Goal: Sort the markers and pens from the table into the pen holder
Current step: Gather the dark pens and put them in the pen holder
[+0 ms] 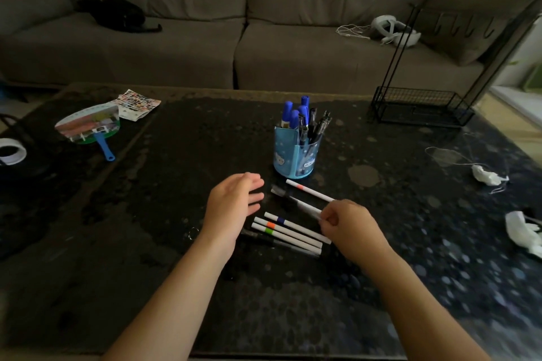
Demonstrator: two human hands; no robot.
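Observation:
A blue pen holder (pixel 286 155) stands mid-table with several blue markers and dark pens in it. Just in front of it lies a white marker with a pink band (pixel 309 190). My right hand (pixel 349 223) pinches one end of a white marker with a dark cap (pixel 296 201), lifted slightly and blurred. My left hand (pixel 231 205) hovers open beside that marker's cap, touching nothing. Between my hands lie three white markers with blue (pixel 293 226), orange (pixel 286 231) and green (pixel 283 237) bands, and a dark pen (pixel 264 237) beneath them.
On the dark table (pixel 176 184) sit a hand fan (pixel 91 126) and a sticker sheet (pixel 136 102) at the left, a tape roll (pixel 11 151) at the far left, a black wire rack (pixel 422 105) at the back right, and crumpled tissues (pixel 487 177) at the right. A grey sofa (pixel 264 23) stands behind.

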